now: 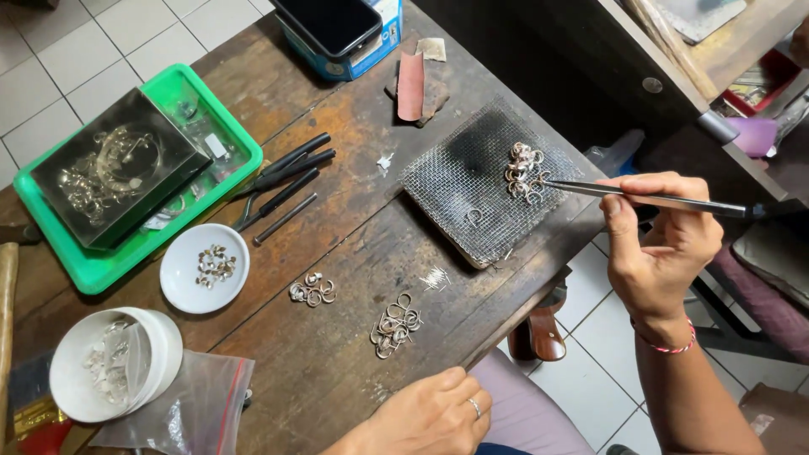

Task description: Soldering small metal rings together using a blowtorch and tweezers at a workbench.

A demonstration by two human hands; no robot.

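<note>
My right hand (pixel 656 240) grips long metal tweezers (pixel 640 199) whose tip touches a small heap of silver rings (pixel 524 173) lying on a blackened wire-mesh pad (pixel 472 198). A single ring (pixel 474 216) lies lower on the mesh. My left hand (pixel 434 413), with a ring on one finger, rests in a loose fist at the bench's near edge, holding nothing. Just beyond it lie two loose clusters of silver rings (pixel 394 324) (pixel 313 290) on the wooden bench (pixel 337 211).
A green tray (pixel 221 118) with a dark box of jewellery parts sits at left, with black pliers (pixel 282 177) beside it. A white dish (pixel 205 268) and a white cup (pixel 114 362) hold small silver pieces. A phone on a blue box (pixel 337 34) and sandpaper (pixel 411 84) lie at the back.
</note>
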